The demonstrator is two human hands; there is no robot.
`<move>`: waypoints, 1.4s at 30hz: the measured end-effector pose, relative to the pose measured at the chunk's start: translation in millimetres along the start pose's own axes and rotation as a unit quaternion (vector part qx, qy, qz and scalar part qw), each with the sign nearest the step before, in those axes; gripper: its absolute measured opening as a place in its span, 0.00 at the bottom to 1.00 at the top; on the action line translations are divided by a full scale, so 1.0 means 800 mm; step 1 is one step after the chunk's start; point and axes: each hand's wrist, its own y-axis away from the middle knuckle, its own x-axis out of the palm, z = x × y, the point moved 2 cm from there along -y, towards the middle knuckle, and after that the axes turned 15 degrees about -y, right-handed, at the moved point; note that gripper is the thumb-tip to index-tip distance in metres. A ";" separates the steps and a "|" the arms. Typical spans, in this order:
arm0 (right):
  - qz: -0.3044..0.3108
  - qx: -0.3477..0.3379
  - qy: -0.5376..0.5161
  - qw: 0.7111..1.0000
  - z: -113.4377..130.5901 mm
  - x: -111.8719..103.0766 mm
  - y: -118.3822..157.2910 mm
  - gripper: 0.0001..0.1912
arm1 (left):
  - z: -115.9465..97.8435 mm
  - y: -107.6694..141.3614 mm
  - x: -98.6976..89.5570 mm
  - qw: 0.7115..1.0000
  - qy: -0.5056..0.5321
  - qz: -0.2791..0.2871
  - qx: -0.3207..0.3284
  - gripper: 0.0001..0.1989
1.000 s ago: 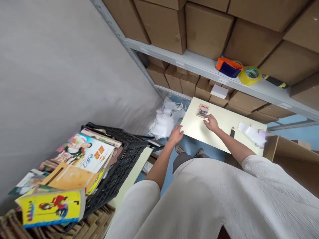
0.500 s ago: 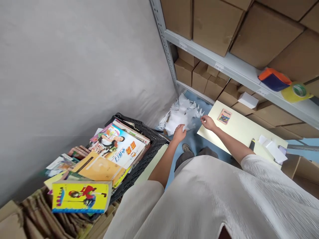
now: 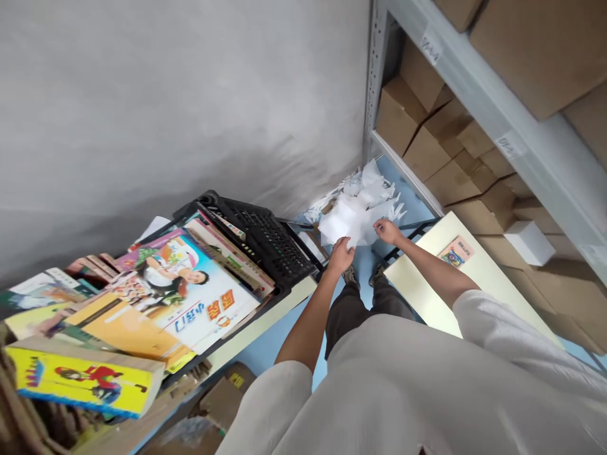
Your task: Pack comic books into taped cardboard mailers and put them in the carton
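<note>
My left hand (image 3: pixel 341 254) reaches down ahead of me with its fingers curled. Its fingertips overlap the edge of loose white paper (image 3: pixel 340 218) in the view, and whether it grips a sheet is unclear. Just to the right, my right hand (image 3: pixel 387 231) has its thumb and fingers drawn together by the paper's right side; anything held there is too small to make out. Beyond both hands, crumpled and torn white sheets lie heaped on the blue floor (image 3: pixel 403 180) against the wall.
On the left, a black crate (image 3: pixel 265 237) is piled with books, including a yellow book (image 3: pixel 85 379). To the right, a pale table (image 3: pixel 422 284) carries a small pink booklet (image 3: pixel 456 251). A metal shelf (image 3: pixel 474 88) full of cardboard boxes (image 3: pixel 446 151) stands behind it.
My view has swung left and closer, so the table and shelf shift rightward. My right hand appears nearer the white paper. Both hands keep their curled shape.
</note>
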 end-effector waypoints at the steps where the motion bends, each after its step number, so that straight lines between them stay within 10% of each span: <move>1: 0.012 0.001 0.009 1.000 -0.007 0.006 -0.019 0.15 | 0.007 -0.005 0.008 1.000 0.006 -0.002 -0.015 0.23; 15: 0.138 0.067 0.109 0.982 -0.124 0.159 -0.257 0.26 | 0.112 -0.135 0.175 0.989 0.072 -0.059 -0.115 0.25; 24: 0.148 0.038 0.119 0.981 -0.144 0.227 -0.312 0.36 | 0.148 -0.144 0.209 0.985 0.094 -0.070 -0.129 0.23; 34: -0.054 0.014 -0.100 0.993 -0.074 0.152 -0.251 0.12 | 0.092 -0.133 0.152 0.985 0.099 -0.062 -0.130 0.23; 42: -0.097 0.032 -0.156 0.983 -0.043 0.069 -0.182 0.21 | 0.018 -0.125 0.087 0.991 0.070 -0.077 -0.081 0.24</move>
